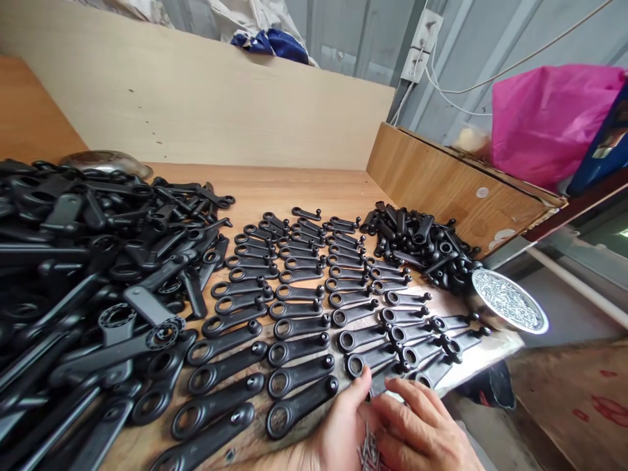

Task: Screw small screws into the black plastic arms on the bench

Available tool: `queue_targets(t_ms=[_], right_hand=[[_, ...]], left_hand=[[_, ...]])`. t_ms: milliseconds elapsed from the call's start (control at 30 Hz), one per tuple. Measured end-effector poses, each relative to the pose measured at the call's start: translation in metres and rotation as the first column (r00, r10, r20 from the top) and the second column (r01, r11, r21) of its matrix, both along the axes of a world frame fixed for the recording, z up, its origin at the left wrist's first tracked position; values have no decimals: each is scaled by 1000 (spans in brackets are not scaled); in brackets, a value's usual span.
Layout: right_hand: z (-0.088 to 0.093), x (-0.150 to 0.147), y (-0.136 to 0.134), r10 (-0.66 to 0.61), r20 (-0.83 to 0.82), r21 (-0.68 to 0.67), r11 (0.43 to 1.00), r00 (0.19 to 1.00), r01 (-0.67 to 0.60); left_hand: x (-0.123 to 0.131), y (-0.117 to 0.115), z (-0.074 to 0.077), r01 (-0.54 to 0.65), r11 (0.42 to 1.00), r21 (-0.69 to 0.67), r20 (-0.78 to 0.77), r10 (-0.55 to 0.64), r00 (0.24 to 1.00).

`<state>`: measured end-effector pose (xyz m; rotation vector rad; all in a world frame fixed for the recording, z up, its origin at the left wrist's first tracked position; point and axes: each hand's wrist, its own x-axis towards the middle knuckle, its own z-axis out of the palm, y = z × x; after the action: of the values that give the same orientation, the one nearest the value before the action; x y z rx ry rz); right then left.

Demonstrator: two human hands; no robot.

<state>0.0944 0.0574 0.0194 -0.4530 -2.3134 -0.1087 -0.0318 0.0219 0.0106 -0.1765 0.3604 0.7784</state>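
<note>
At the bottom of the view, my left hand is cupped around a bunch of small metal screws, thumb stretched upward. My right hand lies over its palm, fingers curled together; whatever is between those fingertips is hidden. Just beyond both hands, black crank handles lie in columns on the wooden table. Each has a ring at one end and a small knob at the other. Several knobs in the front show a shiny metal spot. The nearest handles on the right are partly covered by my fingers.
A big heap of black handles fills the left side. A smaller heap lies at the back right. Beside it, at the table's right edge, stands a round bowl full of screws. A wooden box and a pink bag are behind.
</note>
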Motion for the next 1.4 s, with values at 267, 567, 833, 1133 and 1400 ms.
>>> queue_targets(t_ms=[267,567,833,1133,1400], right_hand=[[36,4,13,359,40,-387,866,932,-317],[72,-4,68,-51,-302,-950,97,952,-296],[82,-30,128,-314,-215,-963,223,925,-148],[91,-50,169,-199,54,-869,473,978,144],[75,-57,192,-117,135,-867,466,984,175]], left_hand=[[1,-2,-7,-71,989,128,178,48,983],[18,9,-41,99,966,239,-57,-88,994],[7,5,-32,100,919,380,-73,-78,994],[12,3,-44,37,930,366,22,-49,999],[12,3,-41,13,946,325,37,-26,999]])
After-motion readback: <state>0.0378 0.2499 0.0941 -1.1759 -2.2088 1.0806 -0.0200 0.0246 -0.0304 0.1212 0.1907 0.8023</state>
